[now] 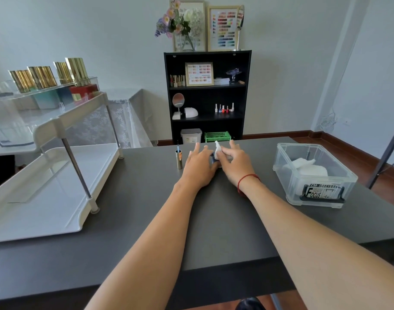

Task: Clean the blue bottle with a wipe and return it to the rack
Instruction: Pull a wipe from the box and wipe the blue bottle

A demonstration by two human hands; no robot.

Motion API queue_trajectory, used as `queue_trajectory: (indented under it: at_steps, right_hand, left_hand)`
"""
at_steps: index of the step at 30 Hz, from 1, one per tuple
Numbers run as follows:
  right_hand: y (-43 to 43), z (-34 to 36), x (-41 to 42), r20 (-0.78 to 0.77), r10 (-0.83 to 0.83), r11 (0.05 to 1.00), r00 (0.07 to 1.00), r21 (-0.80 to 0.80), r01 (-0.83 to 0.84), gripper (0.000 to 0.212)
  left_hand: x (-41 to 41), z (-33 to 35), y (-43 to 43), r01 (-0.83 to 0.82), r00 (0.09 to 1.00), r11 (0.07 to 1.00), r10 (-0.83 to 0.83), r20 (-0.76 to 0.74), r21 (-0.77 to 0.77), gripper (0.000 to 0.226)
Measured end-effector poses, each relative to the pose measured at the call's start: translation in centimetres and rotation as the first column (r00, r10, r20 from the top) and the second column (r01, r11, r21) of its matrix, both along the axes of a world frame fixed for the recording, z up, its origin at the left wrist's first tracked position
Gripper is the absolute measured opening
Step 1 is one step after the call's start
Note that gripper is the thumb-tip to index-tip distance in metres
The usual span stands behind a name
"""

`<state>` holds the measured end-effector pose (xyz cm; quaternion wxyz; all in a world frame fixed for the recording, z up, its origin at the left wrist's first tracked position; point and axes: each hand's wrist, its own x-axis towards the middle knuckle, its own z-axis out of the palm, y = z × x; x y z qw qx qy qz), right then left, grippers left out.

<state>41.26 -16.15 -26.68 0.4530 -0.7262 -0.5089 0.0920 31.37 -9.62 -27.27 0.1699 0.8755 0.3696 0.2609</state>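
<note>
Here, blue bottle point(213, 160): between our hands over the table point(146, 198), well apart from the rack point(57, 204).
Left hand point(199, 167): fingers spread beside it; grip we cannot tell.
Right hand point(235, 163): we pinch the wipe point(218, 150) against it.

A dark grey table point(222, 220) is seen. Just left of the fingers point(197, 148) of the left hand point(198, 166), a gold cap point(179, 161) with a brush is stood upright on it, apart from them. Well to the left of those fingers, a white two-tier rack point(46, 186) is set. Well to the right of the fingers point(232, 145) of the right hand point(234, 164), a clear plastic box point(290, 189) is placed. Between both sets of fingers a blue bottle point(213, 159) is kept low, with a wipe point(218, 149) pinched against it by the right fingers. Whether its base is touching the surface cannot be told.
</note>
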Motion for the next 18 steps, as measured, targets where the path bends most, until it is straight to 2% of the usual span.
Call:
queue_trajectory:
  at_steps: [7, 15, 18]
  right_hand:
    - [-0.32, -0.33, 0.02, 0.052, -0.010, 1.000, 0.999, 0.013, 0.009, 0.035]
    - [-0.24, -0.28, -0.10, 0.008, -0.028, 0.998, 1.000, -0.057, 0.028, 0.040]
    - [-0.37, -0.18, -0.15, 0.011, -0.033, 0.999, 0.999, -0.038, 0.033, 0.037]
  left_hand:
    - [0.16, -0.04, -0.06, 0.007, 1.000, 0.999, -0.007, 0.008, -0.038, 0.041]
    - [0.14, -0.16, 0.04, 0.000, 1.000, 0.999, -0.001, -0.008, -0.046, 0.038]
    - [0.18, -0.20, -0.07, -0.013, 1.000, 0.999, 0.012, -0.017, -0.032, 0.040]
